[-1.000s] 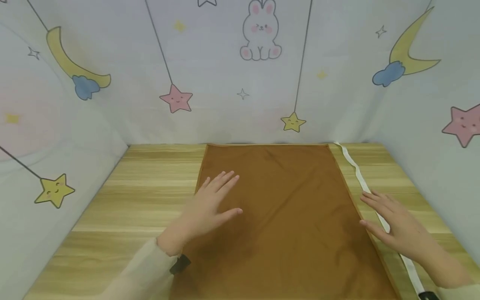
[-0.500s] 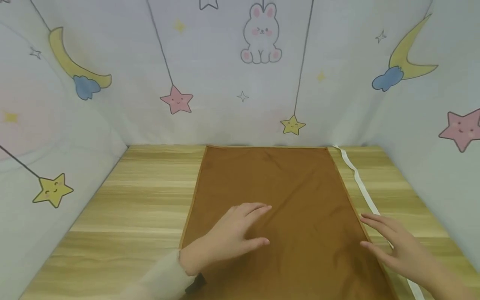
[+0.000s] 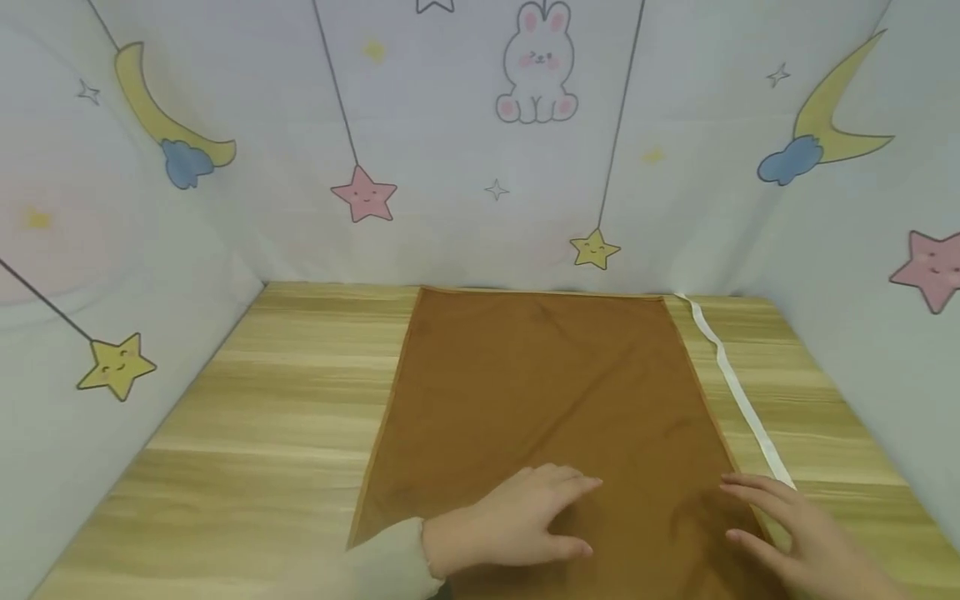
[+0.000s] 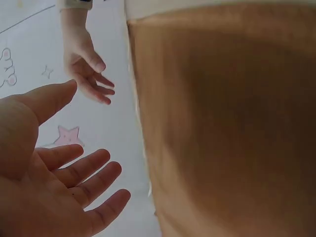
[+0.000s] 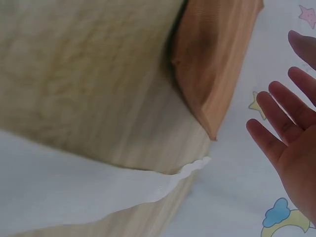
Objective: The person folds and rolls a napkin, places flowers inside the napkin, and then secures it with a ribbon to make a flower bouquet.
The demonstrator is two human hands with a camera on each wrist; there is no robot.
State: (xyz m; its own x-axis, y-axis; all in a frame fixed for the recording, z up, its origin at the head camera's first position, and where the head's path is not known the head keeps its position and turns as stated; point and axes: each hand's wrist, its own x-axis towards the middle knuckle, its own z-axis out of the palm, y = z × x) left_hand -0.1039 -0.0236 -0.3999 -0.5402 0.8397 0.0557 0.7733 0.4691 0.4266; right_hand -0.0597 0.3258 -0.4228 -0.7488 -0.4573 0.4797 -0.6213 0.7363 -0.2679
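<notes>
A brown cloth (image 3: 525,375) lies spread over the wood-grain table, with a few faint creases. Above its near part is my left hand (image 3: 517,517), thumb apart from the fingers and palm turned to the right. My right hand (image 3: 813,542) hovers by the cloth's right edge, fingers pointing inward. Neither hand holds anything. The left wrist view shows the left palm (image 4: 54,177) with relaxed, spread fingers, the right hand (image 4: 84,64) beyond it. In the right wrist view the right hand (image 5: 291,128) has its fingers extended, and the cloth (image 5: 212,59) appears beside it.
A white strip (image 3: 738,392) runs along the table right of the cloth, from the back edge toward the right hand. Bare wood-grain table (image 3: 285,400) shows on the left. White fabric walls (image 3: 450,125) printed with stars, moons and a rabbit enclose the back and sides.
My left hand has moved right and toward me across the cloth. My right hand has come nearer too, staying by the right edge. The cloth lies as before.
</notes>
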